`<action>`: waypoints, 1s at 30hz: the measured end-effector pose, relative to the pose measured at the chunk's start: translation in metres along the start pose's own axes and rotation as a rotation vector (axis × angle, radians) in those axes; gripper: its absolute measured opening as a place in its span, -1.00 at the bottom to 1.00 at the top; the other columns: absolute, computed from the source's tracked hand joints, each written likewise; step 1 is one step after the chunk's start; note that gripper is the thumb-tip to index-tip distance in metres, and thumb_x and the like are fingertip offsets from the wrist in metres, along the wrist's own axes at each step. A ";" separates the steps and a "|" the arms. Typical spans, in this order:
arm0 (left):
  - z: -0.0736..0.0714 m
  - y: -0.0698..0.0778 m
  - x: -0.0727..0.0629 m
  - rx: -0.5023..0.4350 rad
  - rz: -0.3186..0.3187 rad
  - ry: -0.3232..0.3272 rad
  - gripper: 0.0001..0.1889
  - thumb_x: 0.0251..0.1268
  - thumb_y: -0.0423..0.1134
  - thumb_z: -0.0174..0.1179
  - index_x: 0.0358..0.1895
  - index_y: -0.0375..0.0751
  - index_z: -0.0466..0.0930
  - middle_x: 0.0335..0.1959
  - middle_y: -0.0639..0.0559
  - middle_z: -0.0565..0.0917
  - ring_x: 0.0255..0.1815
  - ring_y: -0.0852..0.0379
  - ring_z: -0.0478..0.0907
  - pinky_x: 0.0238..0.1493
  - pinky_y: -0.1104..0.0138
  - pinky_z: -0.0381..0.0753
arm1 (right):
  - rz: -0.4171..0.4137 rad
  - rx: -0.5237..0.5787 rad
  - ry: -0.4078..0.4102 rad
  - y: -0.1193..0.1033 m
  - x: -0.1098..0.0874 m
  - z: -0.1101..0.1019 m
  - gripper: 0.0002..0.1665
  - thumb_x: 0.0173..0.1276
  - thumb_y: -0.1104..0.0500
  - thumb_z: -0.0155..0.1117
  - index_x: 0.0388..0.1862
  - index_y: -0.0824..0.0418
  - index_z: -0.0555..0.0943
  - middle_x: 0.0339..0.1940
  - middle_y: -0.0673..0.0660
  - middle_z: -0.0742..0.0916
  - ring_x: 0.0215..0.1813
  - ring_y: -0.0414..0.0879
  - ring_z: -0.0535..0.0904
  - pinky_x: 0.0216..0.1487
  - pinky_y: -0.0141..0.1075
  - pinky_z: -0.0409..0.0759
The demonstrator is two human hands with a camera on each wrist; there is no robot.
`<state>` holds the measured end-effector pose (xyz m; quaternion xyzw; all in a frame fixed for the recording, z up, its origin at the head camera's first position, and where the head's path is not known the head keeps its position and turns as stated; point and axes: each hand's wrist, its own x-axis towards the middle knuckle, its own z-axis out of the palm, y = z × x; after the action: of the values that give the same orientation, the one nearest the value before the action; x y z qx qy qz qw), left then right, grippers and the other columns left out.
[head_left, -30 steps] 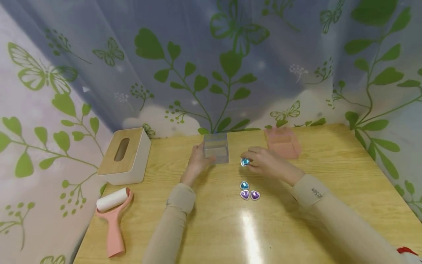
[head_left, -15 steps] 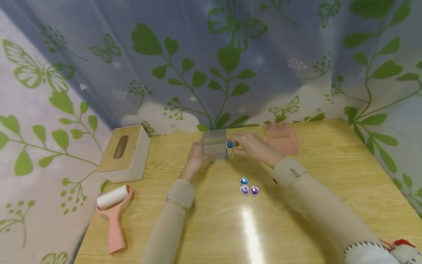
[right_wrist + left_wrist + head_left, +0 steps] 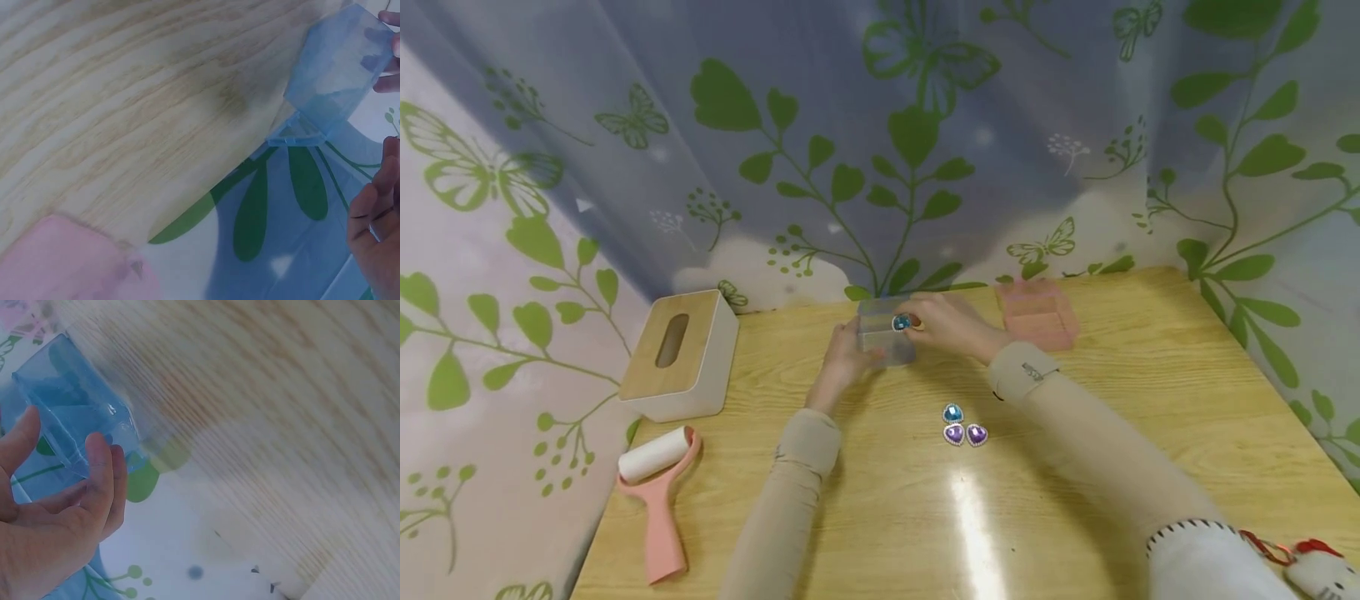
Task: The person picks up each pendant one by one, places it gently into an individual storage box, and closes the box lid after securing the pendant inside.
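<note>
In the head view my left hand (image 3: 842,358) holds a clear bluish box (image 3: 889,353) by its left side, thumb at the front. The left wrist view shows thumb and fingers around the same box (image 3: 78,409). My right hand (image 3: 953,323) pinches a blue heart-shaped gem (image 3: 901,322) with a pale beaded edge, over the box. Its fingers curl in the right wrist view, where the gem is hidden. Nearer on the table lie another blue heart gem (image 3: 952,413) and two purple ones, a left one (image 3: 954,434) and a right one (image 3: 977,434).
A clear pink box (image 3: 1041,321) stands right of my right hand. On the left are a tissue box (image 3: 677,354) with a wooden lid and a pink-handled lint roller (image 3: 661,508). A leaf-patterned curtain (image 3: 820,167) borders the wooden table (image 3: 865,517). A white toy charm (image 3: 1318,571) shows lower right.
My right hand has carried the blue heart gem left and away from me, from beside the clear box to over it. My left hand stays on the box.
</note>
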<state>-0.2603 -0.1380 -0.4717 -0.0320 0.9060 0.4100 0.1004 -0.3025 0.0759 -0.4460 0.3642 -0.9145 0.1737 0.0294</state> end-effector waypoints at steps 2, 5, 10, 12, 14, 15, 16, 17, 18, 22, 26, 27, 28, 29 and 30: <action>0.000 0.000 0.000 0.003 -0.001 -0.003 -0.06 0.44 -0.20 0.37 0.69 -0.33 -0.02 0.65 -0.41 0.12 0.66 -0.38 0.18 0.69 -0.15 0.23 | 0.008 -0.003 -0.029 -0.001 0.006 0.003 -0.59 0.48 0.07 0.40 0.25 0.13 0.70 -0.11 0.06 0.80 -0.23 -0.14 0.69 -0.28 -0.34 0.68; -0.001 0.001 0.000 0.010 0.003 0.004 -0.07 0.43 -0.21 0.37 0.69 -0.35 -0.01 0.64 -0.41 0.15 0.65 -0.37 0.21 0.69 -0.13 0.24 | 0.011 -0.018 -0.061 -0.003 0.014 0.007 -0.60 0.47 0.08 0.41 0.23 0.14 0.71 -0.18 0.05 0.82 -0.29 -0.14 0.68 -0.29 -0.32 0.68; -0.002 0.002 -0.002 0.011 0.006 0.008 -0.07 0.42 -0.21 0.39 0.68 -0.35 0.01 0.58 -0.40 0.23 0.60 -0.34 0.29 0.66 -0.11 0.32 | 0.019 -0.074 -0.079 -0.007 0.023 0.014 -0.74 0.45 0.05 0.45 0.04 0.09 0.77 -0.32 -0.03 0.81 -0.32 -0.16 0.65 -0.06 -0.14 0.65; -0.001 0.002 -0.002 0.007 0.009 0.006 -0.06 0.41 -0.21 0.39 0.68 -0.35 0.01 0.57 -0.40 0.25 0.58 -0.35 0.31 0.65 -0.11 0.34 | 0.029 -0.079 -0.089 -0.008 0.026 0.016 -0.78 0.44 0.03 0.47 -0.02 0.07 0.77 -0.34 -0.06 0.81 -0.30 -0.16 0.65 0.03 -0.06 0.62; -0.001 0.002 -0.003 0.002 0.009 0.003 -0.05 0.40 -0.21 0.40 0.68 -0.35 0.01 0.57 -0.40 0.24 0.58 -0.35 0.30 0.65 -0.12 0.33 | 0.039 -0.076 -0.101 -0.009 0.028 0.019 -0.77 0.43 0.03 0.48 -0.02 0.08 0.77 -0.36 -0.06 0.80 -0.30 -0.14 0.65 0.10 -0.01 0.62; 0.000 0.001 -0.003 0.002 0.011 0.003 -0.05 0.40 -0.21 0.40 0.68 -0.35 0.01 0.58 -0.40 0.24 0.59 -0.35 0.30 0.66 -0.13 0.32 | 0.042 -0.083 -0.106 -0.010 0.029 0.021 -0.77 0.42 0.02 0.48 -0.03 0.08 0.77 -0.36 -0.06 0.80 -0.30 -0.13 0.66 0.12 0.01 0.63; 0.000 0.001 -0.004 0.001 0.010 0.003 -0.05 0.40 -0.21 0.40 0.68 -0.35 0.00 0.58 -0.41 0.23 0.59 -0.35 0.29 0.66 -0.13 0.31 | 0.044 -0.079 -0.110 -0.011 0.031 0.023 -0.76 0.42 0.03 0.49 -0.02 0.08 0.77 -0.35 -0.05 0.80 -0.27 -0.12 0.67 0.21 0.08 0.63; 0.000 0.000 -0.004 0.003 0.009 0.003 -0.05 0.39 -0.21 0.40 0.68 -0.35 0.00 0.59 -0.41 0.22 0.59 -0.36 0.29 0.66 -0.14 0.30 | 0.044 -0.082 -0.114 -0.012 0.032 0.025 -0.75 0.42 0.02 0.49 -0.01 0.08 0.77 -0.35 -0.05 0.81 -0.26 -0.11 0.68 0.26 0.13 0.62; 0.000 -0.001 -0.004 0.008 0.010 0.005 -0.05 0.39 -0.21 0.40 0.68 -0.37 0.00 0.59 -0.42 0.22 0.59 -0.36 0.29 0.66 -0.14 0.30 | 0.042 -0.085 -0.113 -0.013 0.034 0.027 -0.74 0.41 0.02 0.49 0.00 0.08 0.77 -0.35 -0.05 0.81 -0.25 -0.10 0.69 0.30 0.19 0.60; 0.000 -0.002 -0.002 0.013 0.009 0.027 -0.05 0.38 -0.19 0.42 0.66 -0.39 0.04 0.57 -0.44 0.25 0.58 -0.36 0.31 0.66 -0.12 0.31 | 0.034 -0.079 -0.108 -0.016 0.038 0.033 -0.74 0.40 0.00 0.50 0.00 0.06 0.79 -0.36 -0.04 0.83 -0.24 -0.09 0.70 0.36 0.27 0.54; 0.001 -0.002 0.000 0.013 0.013 0.045 -0.06 0.36 -0.20 0.44 0.65 -0.40 0.08 0.55 -0.46 0.28 0.56 -0.37 0.33 0.65 -0.11 0.34 | 0.030 -0.072 -0.110 -0.015 0.044 0.037 -0.71 0.40 0.00 0.50 0.02 0.06 0.79 -0.33 -0.04 0.85 -0.24 -0.09 0.71 0.17 0.04 0.63; 0.001 -0.002 0.000 0.013 0.013 0.045 -0.06 0.36 -0.21 0.45 0.65 -0.40 0.08 0.55 -0.46 0.28 0.57 -0.37 0.32 0.65 -0.12 0.34 | 0.033 -0.073 -0.114 -0.014 0.046 0.039 -0.70 0.40 0.00 0.50 0.04 0.06 0.79 -0.31 -0.03 0.85 -0.23 -0.08 0.72 0.11 -0.02 0.62; 0.001 -0.002 0.000 0.013 0.013 0.044 -0.06 0.36 -0.21 0.45 0.65 -0.40 0.08 0.55 -0.46 0.28 0.56 -0.37 0.32 0.64 -0.12 0.34 | 0.037 -0.078 -0.117 -0.014 0.047 0.040 -0.69 0.40 0.00 0.50 0.05 0.06 0.79 -0.29 -0.03 0.85 -0.22 -0.08 0.72 0.10 -0.03 0.62; 0.002 -0.002 0.001 0.014 0.015 0.044 -0.06 0.36 -0.21 0.45 0.65 -0.40 0.08 0.56 -0.46 0.27 0.57 -0.37 0.32 0.65 -0.11 0.34 | 0.041 -0.084 -0.121 -0.013 0.048 0.041 -0.68 0.40 -0.01 0.49 0.06 0.06 0.79 -0.28 -0.03 0.86 -0.21 -0.08 0.72 0.11 -0.03 0.63; 0.002 -0.002 0.001 0.015 0.015 0.043 -0.06 0.36 -0.20 0.44 0.65 -0.39 0.08 0.56 -0.46 0.27 0.57 -0.37 0.32 0.65 -0.11 0.34 | 0.045 -0.090 -0.124 -0.013 0.050 0.042 -0.68 0.40 -0.01 0.49 0.06 0.06 0.79 -0.26 -0.03 0.86 -0.20 -0.08 0.73 0.12 -0.02 0.63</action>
<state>-0.2607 -0.1377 -0.4743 -0.0335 0.9111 0.4033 0.0781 -0.3270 0.0201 -0.4726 0.3519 -0.9294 0.1101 -0.0150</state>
